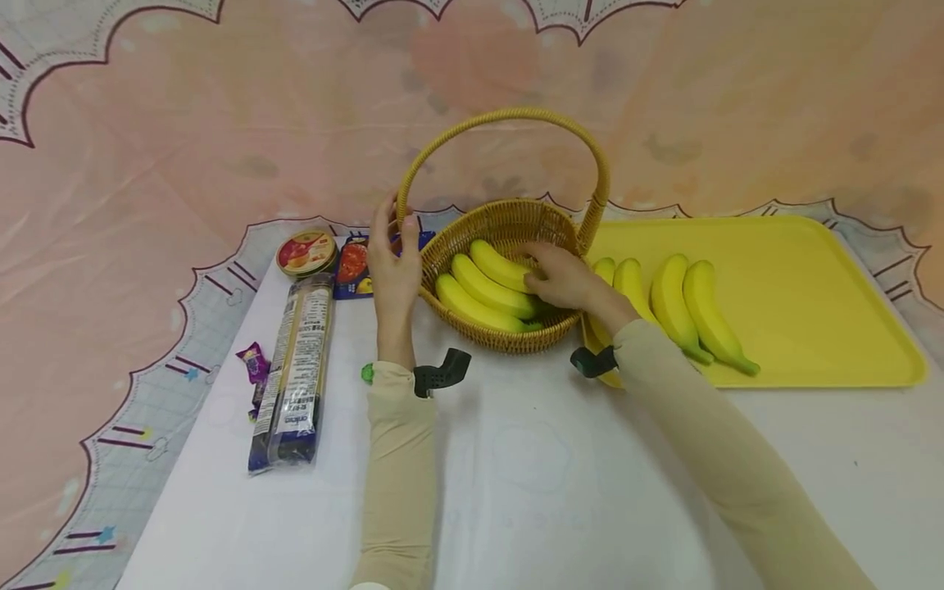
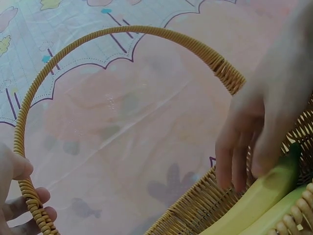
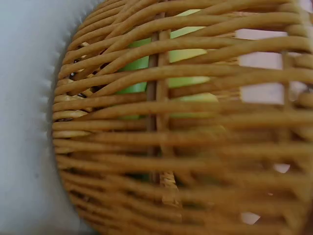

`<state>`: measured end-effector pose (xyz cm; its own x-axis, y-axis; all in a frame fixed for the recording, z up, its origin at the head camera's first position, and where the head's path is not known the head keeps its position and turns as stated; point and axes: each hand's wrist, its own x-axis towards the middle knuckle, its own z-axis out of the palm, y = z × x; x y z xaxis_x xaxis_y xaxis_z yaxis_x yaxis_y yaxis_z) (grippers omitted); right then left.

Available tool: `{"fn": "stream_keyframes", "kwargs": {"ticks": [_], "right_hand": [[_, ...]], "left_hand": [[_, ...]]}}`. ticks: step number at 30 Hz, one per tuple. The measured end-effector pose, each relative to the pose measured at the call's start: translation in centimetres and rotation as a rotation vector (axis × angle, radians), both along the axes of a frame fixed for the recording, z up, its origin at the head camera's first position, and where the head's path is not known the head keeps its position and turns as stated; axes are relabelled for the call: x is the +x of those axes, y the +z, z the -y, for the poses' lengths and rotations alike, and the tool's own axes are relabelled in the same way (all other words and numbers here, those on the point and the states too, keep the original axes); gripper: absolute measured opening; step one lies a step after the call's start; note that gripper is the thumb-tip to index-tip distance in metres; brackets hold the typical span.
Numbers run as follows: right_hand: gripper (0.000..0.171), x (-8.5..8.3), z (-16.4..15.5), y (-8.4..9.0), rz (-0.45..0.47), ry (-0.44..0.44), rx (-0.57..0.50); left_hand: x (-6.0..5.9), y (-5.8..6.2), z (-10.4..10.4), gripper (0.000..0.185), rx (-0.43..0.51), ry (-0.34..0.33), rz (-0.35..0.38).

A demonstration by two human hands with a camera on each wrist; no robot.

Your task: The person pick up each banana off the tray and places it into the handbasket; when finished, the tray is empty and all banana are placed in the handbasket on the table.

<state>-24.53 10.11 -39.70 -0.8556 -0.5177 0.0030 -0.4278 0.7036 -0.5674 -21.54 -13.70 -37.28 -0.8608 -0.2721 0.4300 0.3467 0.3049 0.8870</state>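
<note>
A wicker basket with a tall arched handle stands on the white table, holding three yellow bananas side by side. My left hand grips the handle low on its left side, thumb in front and fingers behind, as the left wrist view also shows. Inside the basket, my right hand hangs over the rearmost banana, its fingers loosely bent and fingertips right at the fruit's edge. Only the basket's woven side fills the right wrist view, with yellow and green showing through the gaps.
Right of the basket lies a yellow tray with several bananas, partly behind my right forearm. On the left are a round tin, a blue packet, a long noodle pack and purple wrapped candies. Patterned cloth hangs behind.
</note>
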Motion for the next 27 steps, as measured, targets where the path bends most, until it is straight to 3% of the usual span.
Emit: {"fn": "stream_keyframes", "kwargs": {"ticks": [6, 10, 15, 20, 27], "right_hand": [[0.035, 3.1, -4.7, 0.5, -0.164, -0.128, -0.242], [0.037, 5.1, -9.6, 0.2, -0.195, -0.275, -0.255], [0.05, 7.3, -15.4, -0.8, -0.048, -0.442, -0.14], [0.068, 8.6, -18.7, -2.4, 0.129, -0.448, -0.004], [0.077, 10.2, -20.1, -2.6, 0.16, -0.485, -0.024]], "left_hand": [[0.0, 0.2, -0.2, 0.04, 0.005, -0.008, 0.012], [0.0, 0.3, -0.2, 0.04, 0.013, -0.006, 0.015], [0.1, 0.5, 0.0, 0.041, 0.008, 0.006, 0.008], [0.1, 0.6, 0.1, 0.041, -0.002, 0.017, 0.021], [-0.2, 0.5, -0.2, 0.041, 0.003, 0.002, 0.022]]}}
